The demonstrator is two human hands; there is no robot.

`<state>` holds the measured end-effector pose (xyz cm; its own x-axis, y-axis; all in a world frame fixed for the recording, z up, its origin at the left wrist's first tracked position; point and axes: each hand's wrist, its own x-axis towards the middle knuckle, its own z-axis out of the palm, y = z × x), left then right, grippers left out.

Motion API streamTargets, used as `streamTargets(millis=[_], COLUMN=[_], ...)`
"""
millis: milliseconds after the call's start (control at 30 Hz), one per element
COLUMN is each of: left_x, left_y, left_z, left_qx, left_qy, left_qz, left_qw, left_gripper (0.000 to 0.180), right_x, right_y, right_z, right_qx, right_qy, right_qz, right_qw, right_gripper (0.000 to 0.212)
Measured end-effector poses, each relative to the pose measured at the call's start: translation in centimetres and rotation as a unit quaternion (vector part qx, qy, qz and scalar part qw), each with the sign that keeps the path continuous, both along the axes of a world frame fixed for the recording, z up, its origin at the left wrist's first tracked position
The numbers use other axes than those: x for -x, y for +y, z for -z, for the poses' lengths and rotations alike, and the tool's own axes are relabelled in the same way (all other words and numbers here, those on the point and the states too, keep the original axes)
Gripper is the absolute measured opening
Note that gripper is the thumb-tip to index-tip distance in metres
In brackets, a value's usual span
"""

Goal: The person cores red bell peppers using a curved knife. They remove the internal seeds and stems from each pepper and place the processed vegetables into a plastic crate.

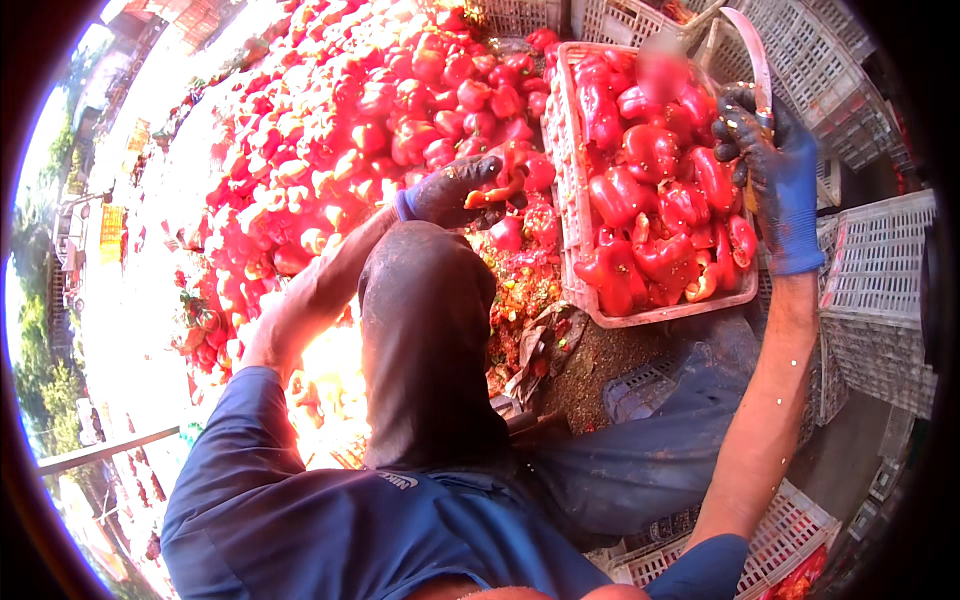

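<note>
My left hand (452, 192), in a dark, stained glove, is closed around a piece of red bell pepper (512, 178) above the heap, just beyond my raised knee. My right hand (778, 165), in a blue glove with dark fingers, grips a curved knife (754, 58) at the right edge of the crate. The blade points up and away from me; most of its handle is hidden in the fist. Between my hands stands a pale crate (632, 321) filled with red bell peppers (652, 153), some of them cut open.
A large heap of red peppers (390, 105) spreads to the far left, partly washed out by sunlight. Pepper scraps and seeds (527, 283) litter the ground before the crate. White slatted crates (880, 262) are stacked on the right, and another crate (790, 525) sits behind my right arm.
</note>
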<state>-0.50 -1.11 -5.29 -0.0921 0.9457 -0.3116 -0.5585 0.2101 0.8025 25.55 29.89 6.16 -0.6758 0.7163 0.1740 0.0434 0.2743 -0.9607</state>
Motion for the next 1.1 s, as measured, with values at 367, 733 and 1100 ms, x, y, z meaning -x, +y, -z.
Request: streamTargets(millis=[367, 733, 1100], left_x=[-7.0, -10.6, -14.1], left_y=[16.0, 23.4, 24.9], left_z=[-4.5, 3.2, 6.6], left_qx=[-0.201, -0.443, -0.385], left_qy=[0.77, 0.815, 0.746], left_qz=[0.104, 0.155, -0.007], left_qw=[0.597, 0.339, 0.543], left_gripper=[0.074, 0.062, 0.056], right_x=[-1.6, -2.3, -5.2], right_y=[1.3, -0.9, 4.5], right_z=[-1.6, -4.0, -1.6], right_qx=[-0.093, -0.082, -0.279], right_qy=[0.035, -0.009, -0.045], right_qz=[0.04, 0.039, 0.041], right_qw=[0.994, 0.996, 0.958], right_gripper=[0.032, 0.033, 0.036])
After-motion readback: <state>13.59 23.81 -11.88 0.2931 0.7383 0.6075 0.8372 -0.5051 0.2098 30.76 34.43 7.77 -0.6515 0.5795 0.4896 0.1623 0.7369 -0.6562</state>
